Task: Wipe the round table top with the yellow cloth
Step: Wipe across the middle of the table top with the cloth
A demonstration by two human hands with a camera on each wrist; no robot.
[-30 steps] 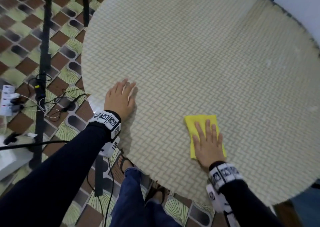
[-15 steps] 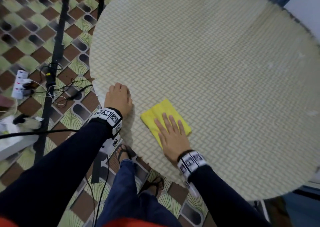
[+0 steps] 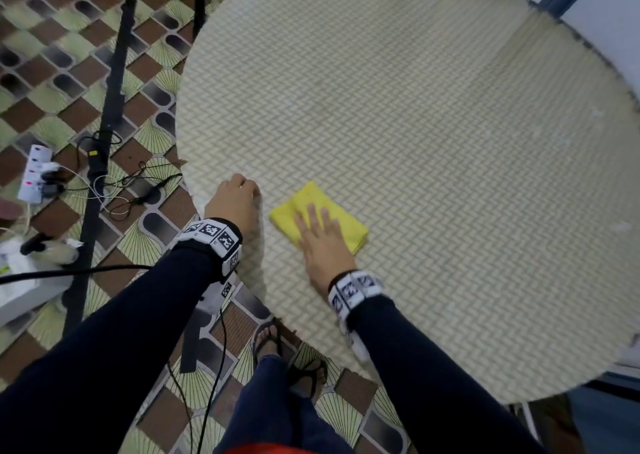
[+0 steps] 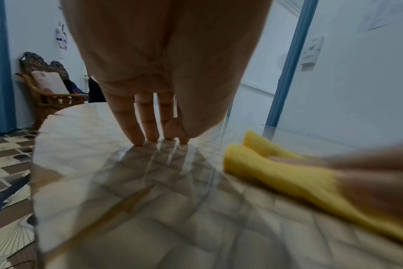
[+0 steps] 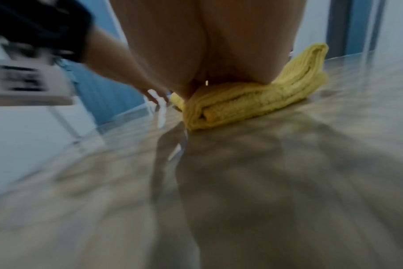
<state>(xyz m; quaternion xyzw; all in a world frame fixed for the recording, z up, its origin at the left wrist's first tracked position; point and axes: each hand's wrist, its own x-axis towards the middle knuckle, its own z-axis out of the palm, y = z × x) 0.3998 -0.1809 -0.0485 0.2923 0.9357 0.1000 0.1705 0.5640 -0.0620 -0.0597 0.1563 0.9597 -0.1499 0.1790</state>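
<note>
I have the yellow cloth [image 3: 318,216] under my right hand [image 3: 320,242], which lies flat on top of it with the fingers stretched out and nothing pinched: the grip is fully spread, palm pressing the folded cloth onto the desk [image 3: 433,135]. The right wrist view shows the cloth [image 5: 253,98] doubled over in thick folds beneath the palm.

The cloth sits on the near left part of the round top, close to the near left rim. Its long axis runs from far left to near right, and my fingers point toward the far left along it.

My left hand [image 3: 233,199] rests just to the left of the cloth, close beside it and apart from it. It holds nothing. In the left wrist view its fingertips [image 4: 138,140] touch the glossy surface with the fingers nearly straight, so I read it as bracing on the desk rim.

What matters for the next stroke, as I judge it: nearly all of the unwiped top lies to the far side and to the right of the right hand. The left hand blocks any further travel to the left, so I would expect to push the cloth away and to the right.
</note>
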